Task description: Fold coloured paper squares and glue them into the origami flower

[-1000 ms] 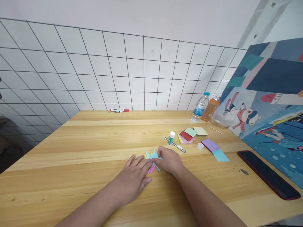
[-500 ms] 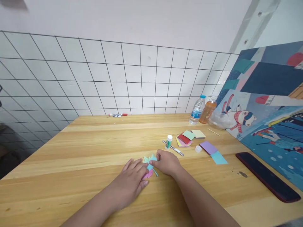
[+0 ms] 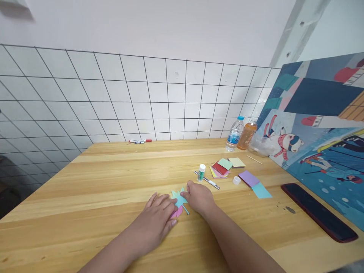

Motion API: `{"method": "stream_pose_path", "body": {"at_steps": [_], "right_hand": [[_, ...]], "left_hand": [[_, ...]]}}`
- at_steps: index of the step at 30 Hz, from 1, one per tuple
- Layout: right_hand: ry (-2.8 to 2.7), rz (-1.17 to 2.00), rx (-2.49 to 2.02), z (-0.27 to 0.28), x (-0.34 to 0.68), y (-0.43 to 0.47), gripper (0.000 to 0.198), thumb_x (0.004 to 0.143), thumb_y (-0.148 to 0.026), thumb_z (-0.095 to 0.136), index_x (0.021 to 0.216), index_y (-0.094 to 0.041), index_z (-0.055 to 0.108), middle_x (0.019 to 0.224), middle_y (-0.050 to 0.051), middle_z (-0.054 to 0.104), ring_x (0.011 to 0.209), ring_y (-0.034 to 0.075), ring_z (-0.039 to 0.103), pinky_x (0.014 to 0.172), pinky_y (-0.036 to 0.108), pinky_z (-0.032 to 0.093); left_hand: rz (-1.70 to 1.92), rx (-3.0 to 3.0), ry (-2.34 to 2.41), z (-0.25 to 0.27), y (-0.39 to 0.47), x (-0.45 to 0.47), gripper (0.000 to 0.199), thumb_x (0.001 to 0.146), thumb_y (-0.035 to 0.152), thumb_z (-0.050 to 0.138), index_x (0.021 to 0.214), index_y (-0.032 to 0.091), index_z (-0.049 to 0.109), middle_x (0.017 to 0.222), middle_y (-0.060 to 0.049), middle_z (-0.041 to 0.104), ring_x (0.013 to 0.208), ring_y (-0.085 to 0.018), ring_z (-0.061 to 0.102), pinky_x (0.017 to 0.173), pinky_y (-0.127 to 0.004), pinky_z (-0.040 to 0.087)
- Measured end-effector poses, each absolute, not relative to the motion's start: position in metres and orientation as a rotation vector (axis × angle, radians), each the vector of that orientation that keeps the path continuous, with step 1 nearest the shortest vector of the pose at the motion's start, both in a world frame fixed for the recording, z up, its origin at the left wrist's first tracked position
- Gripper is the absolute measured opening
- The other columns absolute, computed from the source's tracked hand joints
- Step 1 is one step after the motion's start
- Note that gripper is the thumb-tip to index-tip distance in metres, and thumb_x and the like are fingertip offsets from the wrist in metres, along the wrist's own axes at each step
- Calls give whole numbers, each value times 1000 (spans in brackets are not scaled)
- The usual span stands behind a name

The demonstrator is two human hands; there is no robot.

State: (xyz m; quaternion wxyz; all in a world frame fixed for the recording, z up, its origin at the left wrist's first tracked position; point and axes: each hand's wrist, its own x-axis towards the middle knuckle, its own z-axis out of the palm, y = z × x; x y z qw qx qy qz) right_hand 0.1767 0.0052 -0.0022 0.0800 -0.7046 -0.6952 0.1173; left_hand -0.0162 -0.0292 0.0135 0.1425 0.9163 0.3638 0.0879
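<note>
A light blue paper leaf [image 3: 179, 200] with a pointed edge and a thin stem lies on the table in front of me. Pink paper [image 3: 178, 212] shows just below it, partly under my fingers. My left hand [image 3: 156, 212] lies flat, fingers stretched out, its fingertips resting on the left side of the leaf and the pink paper. With thumb and curled fingers, my right hand [image 3: 200, 197] pinches the leaf's right edge. The fingers of both hands cover parts of the paper.
A glue stick [image 3: 201, 172] stands beside a silver pen-like tool [image 3: 212, 183]. Its cap [image 3: 236, 180], colored paper squares [image 3: 220, 167] and purple and blue sheets [image 3: 251, 180] lie right. Two bottles [image 3: 234, 134], markers [image 3: 140, 141] and a dark phone-like slab [image 3: 318, 212] are farther out.
The view has tilted slightly, so everything sits a little lower and further left. Both hands stay on the paper leaf; the right fingers have shifted a little along its edge.
</note>
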Motion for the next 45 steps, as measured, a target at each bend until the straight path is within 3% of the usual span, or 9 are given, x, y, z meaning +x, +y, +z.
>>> {"method": "stream_pose_path", "body": {"at_steps": [5,20,25,28,30,33,37,45], "right_hand": [[-2075,385,-2086,-2,177,4,20,84,-42,51,87,-22,52,80,3,67,79,19,62,56,25,28],[-2048,658,-1886,-7,197,8,23,68,-32,69,79,-21,52,66,-6,53,62,10,46,54,20,24],[-2047,705,-1801,3,197,3,24,67,-26,70,86,-22,56,70,-6,56,64,10,48,55,20,26],[-2040,570,-1723,17,197,-8,11,77,-31,60,82,-22,59,70,-4,57,66,11,50,56,20,28],[-2102,476,-1713,25,198,-17,20,81,-37,54,72,-20,60,70,-2,59,68,12,51,58,22,29],[-2303,497,-1764,28,195,-28,23,75,-42,58,68,-21,62,70,0,63,66,14,53,54,24,27],[-2446,376,-1802,26,187,-33,15,74,-34,56,75,-21,62,77,3,66,68,18,58,54,25,28],[-2525,290,-1987,38,183,-28,18,77,-14,48,74,-19,64,79,8,68,70,20,62,53,26,31]], "left_hand": [[261,2625,1024,10,-28,-16,41,91,36,39,132,32,40,125,-3,54,120,-26,40,107,-54,16],[282,2641,1017,11,-27,-15,37,91,34,39,127,31,45,123,-3,55,117,-24,41,106,-51,19],[294,2625,1013,15,-28,-15,34,91,35,39,124,31,47,121,-3,55,114,-24,44,106,-50,20],[340,2610,985,16,-25,-15,33,92,36,37,123,30,49,117,-4,57,110,-23,47,103,-47,26],[420,2591,973,15,-21,-16,34,93,37,37,124,29,48,118,-5,57,108,-22,49,99,-42,34],[605,2532,1051,11,-10,-21,36,92,37,39,126,28,47,119,-6,56,109,-22,49,93,-36,40],[821,2410,1229,5,8,-30,31,91,37,39,113,24,56,110,-6,60,106,-22,51,92,-36,41],[1063,2039,1382,-2,26,-36,34,90,44,38,97,22,63,96,-6,65,97,-23,57,87,-37,44]]}}
